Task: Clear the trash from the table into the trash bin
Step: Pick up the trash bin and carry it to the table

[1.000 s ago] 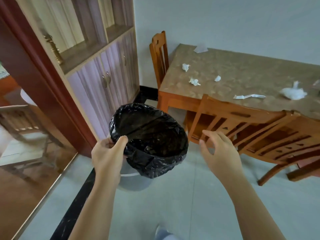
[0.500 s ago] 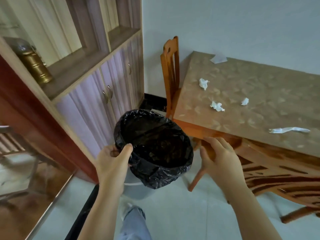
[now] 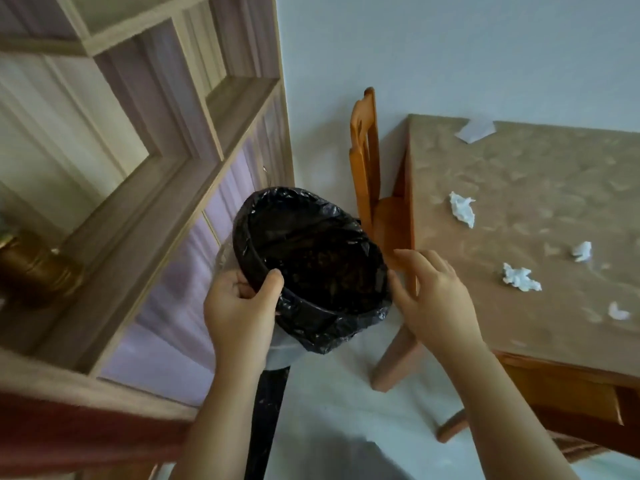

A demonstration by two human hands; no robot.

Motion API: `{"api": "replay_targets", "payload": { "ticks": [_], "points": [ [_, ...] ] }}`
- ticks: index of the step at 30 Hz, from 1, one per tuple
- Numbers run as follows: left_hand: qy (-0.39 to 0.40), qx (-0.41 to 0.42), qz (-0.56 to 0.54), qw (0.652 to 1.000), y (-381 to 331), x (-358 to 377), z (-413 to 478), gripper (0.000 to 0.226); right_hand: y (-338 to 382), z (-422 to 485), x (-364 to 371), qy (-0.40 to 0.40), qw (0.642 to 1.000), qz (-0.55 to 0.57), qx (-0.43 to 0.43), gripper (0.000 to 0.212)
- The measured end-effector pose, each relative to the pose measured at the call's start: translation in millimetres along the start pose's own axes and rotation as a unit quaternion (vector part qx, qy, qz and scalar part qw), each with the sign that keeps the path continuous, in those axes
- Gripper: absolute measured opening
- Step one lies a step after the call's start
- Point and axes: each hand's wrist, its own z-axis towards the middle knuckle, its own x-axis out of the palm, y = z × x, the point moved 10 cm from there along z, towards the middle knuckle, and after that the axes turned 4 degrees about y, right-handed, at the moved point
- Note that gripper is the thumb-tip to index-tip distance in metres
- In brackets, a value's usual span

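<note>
A trash bin (image 3: 311, 268) lined with a black bag hangs in the air in front of me, tilted, beside the table's left end. My left hand (image 3: 239, 306) grips its near rim, thumb inside. My right hand (image 3: 433, 303) is open with fingers spread, close to the bin's right side; whether it touches the bin I cannot tell. On the brown table (image 3: 519, 327) lie crumpled white tissues (image 3: 462, 208), (image 3: 519, 278), (image 3: 582, 251), a small scrap (image 3: 618, 311) and a flat paper piece (image 3: 475, 130) at the far edge.
A wooden chair (image 3: 363, 161) stands at the table's left end against the wall. A tall cabinet with shelves (image 3: 166, 174) fills the left side, with a brass jar (image 3: 34, 268) on its ledge. A table leg (image 3: 394, 358) stands just right of the bin.
I have stepped closer to the table's left end with the bin carried in my left hand. My right hand has moved nearer to the bin's right side.
</note>
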Motion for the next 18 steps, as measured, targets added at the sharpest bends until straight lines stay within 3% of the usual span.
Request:
{"api": "replay_targets", "payload": {
  "ticks": [3, 7, 18],
  "points": [
    [0.013, 0.009, -0.023, 1.000, -7.3, 33.5, 59.0, 0.041, -38.4, 45.5, 0.4, -0.022, 0.998, -0.004, 0.050, 0.029],
    [0.029, 0.034, -0.046, 0.998, -26.4, 90.1, 134.8, 0.026, -60.6, 126.3, 7.5, -0.057, 0.996, 0.006, 0.073, 0.030],
    [0.073, 0.121, -0.099, 0.985, -132.9, 219.2, 285.7, 0.021, -93.9, 302.7, -13.7, -0.106, 0.991, 0.016, 0.083, 0.029]
  ]
}}
